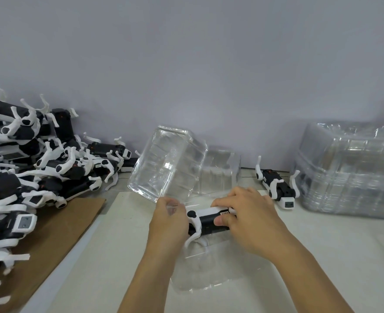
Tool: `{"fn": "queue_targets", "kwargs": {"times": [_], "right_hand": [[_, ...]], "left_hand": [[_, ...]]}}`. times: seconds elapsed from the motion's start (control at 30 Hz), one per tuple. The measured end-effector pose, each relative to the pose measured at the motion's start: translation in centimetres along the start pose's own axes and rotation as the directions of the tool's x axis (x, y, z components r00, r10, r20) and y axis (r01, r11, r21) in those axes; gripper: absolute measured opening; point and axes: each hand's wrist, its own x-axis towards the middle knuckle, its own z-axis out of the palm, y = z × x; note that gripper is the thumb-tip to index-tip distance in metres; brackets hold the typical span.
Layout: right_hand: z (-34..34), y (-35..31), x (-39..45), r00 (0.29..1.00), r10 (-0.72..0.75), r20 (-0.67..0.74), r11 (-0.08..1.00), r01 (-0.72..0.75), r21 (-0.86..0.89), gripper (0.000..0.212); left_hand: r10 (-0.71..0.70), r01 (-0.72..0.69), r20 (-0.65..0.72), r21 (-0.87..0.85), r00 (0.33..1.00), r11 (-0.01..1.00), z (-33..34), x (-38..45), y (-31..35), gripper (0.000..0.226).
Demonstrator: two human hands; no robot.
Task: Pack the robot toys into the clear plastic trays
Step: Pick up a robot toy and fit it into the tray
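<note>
Two hands: left hand (pixel 167 219), right hand (pixel 246 219), both at lower centre. Robot toys: one toy (pixel 205 221) held between the hands, one loose toy (pixel 276 187) at centre right, and a pile (pixel 28 166) at left, too tangled to count. Clear trays: one raised tray (pixel 167 163) at centre, one flat tray (pixel 209 265) below the hands, one stack (pixel 349 170) at right, number unreadable. One cardboard sheet (pixel 57 227), lower left.

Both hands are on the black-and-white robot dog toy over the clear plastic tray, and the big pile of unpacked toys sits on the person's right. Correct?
Not quite. In the head view the pile of black-and-white robot dog toys lies on the person's left, on the brown cardboard. The rest stands: the left hand and right hand hold a black-and-white robot dog toy over the clear plastic tray.
</note>
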Motion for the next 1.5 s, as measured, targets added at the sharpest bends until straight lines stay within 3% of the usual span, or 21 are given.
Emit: {"fn": "queue_targets", "kwargs": {"times": [0.07,0.17,0.57,0.73,0.93,1.1,1.2,1.33,1.5], "right_hand": [[0.0,0.0,0.0,1.000,0.002,-0.003,1.000,-0.002,-0.002,0.021],[-0.1,-0.1,-0.1,1.000,0.006,-0.002,1.000,-0.006,-0.001,0.019],[-0.3,-0.6,-0.2,0.999,0.018,0.028,0.999,-0.017,-0.051,0.020],[-3.2,-0.2,-0.6,0.995,0.097,0.020,0.988,-0.099,0.116,0.027],[-5.1,-0.1,-1.3,0.958,0.253,0.138,0.966,-0.258,0.026,0.034],[-4.8,-0.8,-1.2,0.965,0.263,-0.013,0.959,-0.262,-0.109,0.022],[-4.4,-0.7,-1.0,0.957,0.281,-0.071,0.956,-0.286,-0.070,0.011],[-3.4,-0.8,-0.7,0.942,0.307,-0.139,0.952,-0.303,0.046,0.017],[-2.7,0.0,-0.2,0.940,0.325,-0.110,0.946,-0.321,0.052,0.014]], "left_hand": [[-0.024,0.025,0.059,-0.024,0.998,0.999,-0.3,0.0,0.1,0.011],[0.017,-0.021,0.105,0.038,0.994,0.999,-0.7,0.3,-0.2,0.027],[0.068,-0.068,0.007,0.103,0.998,0.992,0.1,1.1,-1.1,0.028],[0.071,-0.071,-0.001,0.096,0.997,0.993,0.3,1.2,-1.2,0.027],[0.101,-0.101,0.008,0.190,0.995,0.977,0.3,1.1,-1.2,0.028],[0.114,-0.118,0.032,0.259,0.993,0.959,0.2,0.9,-1.0,0.035],[0.119,-0.127,0.043,0.290,0.992,0.949,0.1,0.9,-0.9,0.038],[0.133,-0.136,0.032,0.314,0.991,0.940,0.2,0.9,-0.9,0.040],[0.136,-0.132,0.008,0.290,0.991,0.948,0.3,1.1,-1.1,0.042]]}}
